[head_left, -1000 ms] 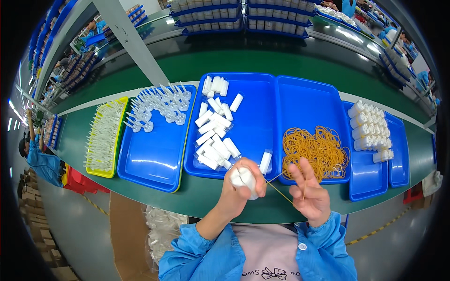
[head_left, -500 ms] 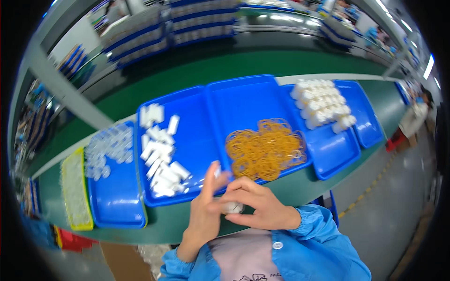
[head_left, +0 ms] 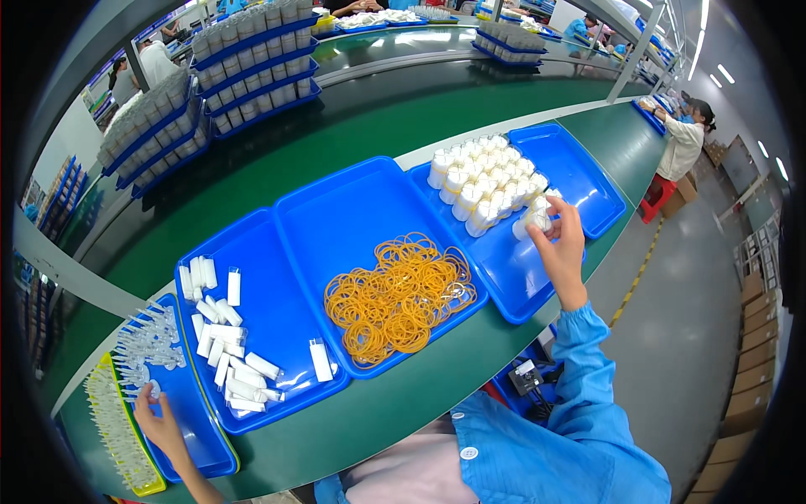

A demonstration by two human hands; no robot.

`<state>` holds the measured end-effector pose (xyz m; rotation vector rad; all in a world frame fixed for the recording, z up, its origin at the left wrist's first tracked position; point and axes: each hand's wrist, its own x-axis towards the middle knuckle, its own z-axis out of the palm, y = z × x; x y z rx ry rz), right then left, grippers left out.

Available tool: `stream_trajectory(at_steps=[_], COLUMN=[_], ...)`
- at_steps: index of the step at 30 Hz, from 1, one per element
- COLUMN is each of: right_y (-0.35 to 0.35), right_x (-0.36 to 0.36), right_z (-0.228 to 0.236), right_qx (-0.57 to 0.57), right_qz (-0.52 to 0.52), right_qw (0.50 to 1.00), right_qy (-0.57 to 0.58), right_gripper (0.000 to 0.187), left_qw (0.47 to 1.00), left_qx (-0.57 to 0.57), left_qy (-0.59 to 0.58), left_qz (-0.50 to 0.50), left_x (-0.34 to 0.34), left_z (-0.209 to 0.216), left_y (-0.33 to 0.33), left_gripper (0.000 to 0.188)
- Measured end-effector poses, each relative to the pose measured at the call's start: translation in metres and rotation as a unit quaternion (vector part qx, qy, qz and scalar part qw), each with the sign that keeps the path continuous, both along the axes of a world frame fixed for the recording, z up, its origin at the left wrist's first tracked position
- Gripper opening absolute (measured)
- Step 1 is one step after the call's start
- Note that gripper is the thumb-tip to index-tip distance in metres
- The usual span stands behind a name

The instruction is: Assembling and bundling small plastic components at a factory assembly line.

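My left hand (head_left: 161,427) is at the left blue tray, thumb and forefinger apart around a clear plastic piece with a round base (head_left: 154,390). Whether the fingertips touch it I cannot tell. Beside it are several more clear stemmed pieces (head_left: 138,349). Over on the right, my right hand (head_left: 564,248) grips a small white cylindrical container (head_left: 537,215) between thumb and fingers. It is at the near right edge of a block of similar white containers (head_left: 483,181) standing in rows in a blue tray (head_left: 520,290).
A blue tray (head_left: 290,311) has white cylinders (head_left: 231,357) in it. The tray beside it bears a heap of orange rubber rings (head_left: 395,294). A yellow tray (head_left: 151,485) of clear pieces stands far left. Stacked trays (head_left: 260,71) sit beyond the green belt; a person (head_left: 684,143) sits far right.
My hands have parted from in front of my body, left hand to the left tray, right hand to the white containers with one in its grip. The view has turned.
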<state>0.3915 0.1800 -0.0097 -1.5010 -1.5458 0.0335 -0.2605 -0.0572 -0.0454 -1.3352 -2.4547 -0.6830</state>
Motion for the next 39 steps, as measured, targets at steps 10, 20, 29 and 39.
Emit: stream_trajectory(at_steps=[10,20,29,39], right_y=[0.031,-0.009,-0.04,-0.049], right_x=[0.001,-0.09,-0.257,-0.297], right_z=[-0.015,0.05,0.046,0.021], right_qx=[0.054,0.047,-0.038,-0.048], right_qz=[-0.053,0.191,0.63,0.653], right_qw=[0.992,0.976,0.729,0.664], right_qy=[-0.102,0.098,-0.264,-0.362], right_gripper=[0.042,0.028,0.035,0.02], left_qw=[0.989,0.994,0.997,0.966], left_qx=[-0.038,0.074,0.034,0.225], left_qy=[0.129,-0.062,-0.019,-0.129], left_qz=[0.058,-0.048,0.063,-0.011], left_x=[-0.092,-0.004,0.073,0.103], left_z=[-0.028,0.007,0.016,0.042], left_y=[-0.017,-0.058,-0.061,-0.078], left_gripper=[0.042,0.041,0.022,0.022])
